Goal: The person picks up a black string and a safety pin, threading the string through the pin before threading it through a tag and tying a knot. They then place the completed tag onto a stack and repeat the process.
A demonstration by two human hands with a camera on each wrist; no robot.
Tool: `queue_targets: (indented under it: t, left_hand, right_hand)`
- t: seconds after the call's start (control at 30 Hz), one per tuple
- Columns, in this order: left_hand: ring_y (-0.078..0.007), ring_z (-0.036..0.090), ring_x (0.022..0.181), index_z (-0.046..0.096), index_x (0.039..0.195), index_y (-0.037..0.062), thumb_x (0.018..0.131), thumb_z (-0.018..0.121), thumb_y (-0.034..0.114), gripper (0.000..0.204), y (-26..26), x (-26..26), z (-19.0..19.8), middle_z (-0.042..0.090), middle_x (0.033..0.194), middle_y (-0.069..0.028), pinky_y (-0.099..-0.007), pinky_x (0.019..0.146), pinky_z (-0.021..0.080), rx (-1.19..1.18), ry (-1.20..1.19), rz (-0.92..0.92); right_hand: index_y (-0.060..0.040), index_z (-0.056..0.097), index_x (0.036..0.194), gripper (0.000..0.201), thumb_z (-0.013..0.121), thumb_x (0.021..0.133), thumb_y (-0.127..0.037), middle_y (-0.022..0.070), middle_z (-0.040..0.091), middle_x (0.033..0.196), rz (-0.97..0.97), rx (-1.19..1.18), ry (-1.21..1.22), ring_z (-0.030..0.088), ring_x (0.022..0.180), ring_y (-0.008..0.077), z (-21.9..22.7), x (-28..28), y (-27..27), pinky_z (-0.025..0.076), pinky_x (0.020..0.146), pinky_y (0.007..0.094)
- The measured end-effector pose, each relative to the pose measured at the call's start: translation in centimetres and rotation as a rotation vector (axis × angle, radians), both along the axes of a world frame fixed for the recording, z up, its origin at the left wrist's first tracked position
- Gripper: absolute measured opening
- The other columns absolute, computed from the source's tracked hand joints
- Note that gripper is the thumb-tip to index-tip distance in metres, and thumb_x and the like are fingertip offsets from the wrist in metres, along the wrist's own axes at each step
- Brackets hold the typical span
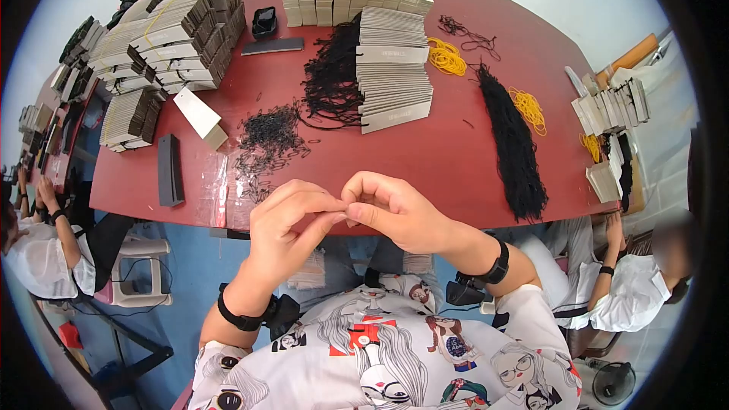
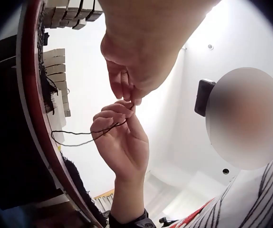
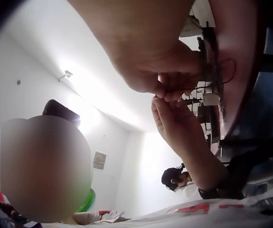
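Note:
In the left wrist view a thin black cord (image 2: pixel 74 144) forms a loop that hangs out from the right hand (image 2: pixel 122 142), whose curled fingers and thumb pinch it. The left hand (image 1: pixel 292 220) meets the right hand (image 1: pixel 399 212) fingertip to fingertip in the head view, over the near table edge. Thumb and index finger of the left hand are pinched together at the cord's end (image 2: pixel 132 107). In the right wrist view the cord loop (image 3: pixel 233 71) shows beside the joined fingertips. What lies between the fingertips is mostly hidden.
On the red table (image 1: pixel 456 159) lie a pile of small black clips (image 1: pixel 269 137), stacked tags (image 1: pixel 395 68), black cord bundles (image 1: pixel 512 152) and yellow bands (image 1: pixel 446 57). Tall tag stacks (image 1: pixel 178 30) stand at the left. People sit at both sides.

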State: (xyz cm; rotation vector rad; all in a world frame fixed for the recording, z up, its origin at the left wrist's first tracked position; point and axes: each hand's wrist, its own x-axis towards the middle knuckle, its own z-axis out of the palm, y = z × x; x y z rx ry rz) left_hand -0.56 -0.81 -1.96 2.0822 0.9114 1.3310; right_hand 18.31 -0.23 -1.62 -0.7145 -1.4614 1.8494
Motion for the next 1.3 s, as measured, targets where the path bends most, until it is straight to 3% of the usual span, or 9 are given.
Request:
queue_targets:
  t: [0.13,0.3,0.47,0.67,0.73,0.83,1.1,1.3]
  left_hand:
    - [-0.0192,0.059,0.070,0.064,0.083,0.0035,0.070,0.069,-0.002,0.014,-0.4,0.3,0.1,0.062,0.076,-0.0076,-0.0278,0.061,0.047,-0.033,-0.098,0.049]
    - [-0.0195,0.059,0.070,0.064,0.084,0.0019,0.073,0.066,-0.004,0.013,-0.5,0.2,0.2,0.062,0.079,-0.0077,-0.0285,0.063,0.046,-0.067,-0.117,0.068]
    - [-0.0113,0.060,0.076,0.062,0.098,0.0010,0.084,0.057,-0.003,0.016,-0.8,0.9,0.2,0.063,0.086,-0.0058,-0.0238,0.067,0.050,-0.335,-0.305,0.039]
    - [-0.0099,0.062,0.080,0.061,0.104,0.0011,0.086,0.054,-0.002,0.019,-1.2,1.1,0.6,0.064,0.091,-0.0073,-0.0216,0.066,0.052,-0.572,-0.391,0.117]
    - [-0.0101,0.062,0.080,0.061,0.104,0.0010,0.086,0.055,-0.002,0.019,-1.1,1.0,0.3,0.064,0.092,-0.0071,-0.0217,0.067,0.052,-0.542,-0.341,0.117]
    - [-0.0102,0.062,0.080,0.062,0.103,0.0010,0.084,0.057,-0.003,0.020,-0.7,1.0,0.2,0.065,0.091,-0.0066,-0.0217,0.068,0.052,-0.456,-0.262,0.127]
    - [-0.0098,0.063,0.080,0.063,0.102,0.0017,0.081,0.058,-0.005,0.023,-0.9,1.6,0.1,0.066,0.090,-0.0077,-0.0219,0.070,0.051,-0.340,-0.184,0.215]
    - [-0.0129,0.066,0.080,0.054,0.107,0.0018,0.079,0.059,-0.006,0.029,-1.2,1.9,0.2,0.067,0.085,-0.0088,-0.0247,0.071,0.052,-0.294,-0.151,0.236]
  right_hand:
    - [-0.0007,0.052,0.100,0.017,0.055,0.091,-0.015,0.0004,0.055,0.092,-0.029,-0.159,0.112,0.051,0.085,0.0046,0.5,-0.2,-0.2,0.044,0.074,0.0207]
    - [0.0002,0.056,0.095,0.013,0.060,0.087,-0.010,0.0018,0.058,0.087,-0.138,-0.072,0.075,0.053,0.078,0.0061,0.5,-0.3,-0.2,0.044,0.071,0.0210]
    - [0.0003,0.058,0.091,0.009,0.061,0.084,-0.005,0.0010,0.058,0.083,-0.310,0.036,0.036,0.053,0.076,0.0052,0.5,-0.5,-0.2,0.044,0.068,0.0198]
    - [0.0002,0.059,0.086,0.008,0.062,0.081,-0.004,0.0009,0.060,0.080,-0.436,0.119,-0.021,0.053,0.070,0.0049,1.1,-1.6,-0.8,0.044,0.064,0.0202]
    - [0.0021,0.059,0.085,0.009,0.062,0.081,-0.004,0.0039,0.061,0.081,-0.482,0.311,-0.123,0.057,0.075,0.0069,1.2,-1.8,-0.8,0.049,0.069,0.0221]
    - [0.0028,0.059,0.083,0.009,0.063,0.078,-0.004,0.0062,0.062,0.081,-0.552,0.400,-0.226,0.059,0.074,0.0086,1.2,-2.0,-0.8,0.051,0.068,0.0243]
    - [0.0028,0.058,0.080,0.010,0.064,0.076,-0.005,0.0073,0.062,0.075,-0.512,0.387,-0.259,0.061,0.069,0.0091,1.4,-1.5,-0.5,0.051,0.065,0.0242]
    - [0.0033,0.058,0.079,0.010,0.063,0.076,-0.005,0.0078,0.063,0.073,-0.538,0.332,-0.249,0.062,0.069,0.0095,1.6,-1.5,-0.5,0.051,0.063,0.0241]
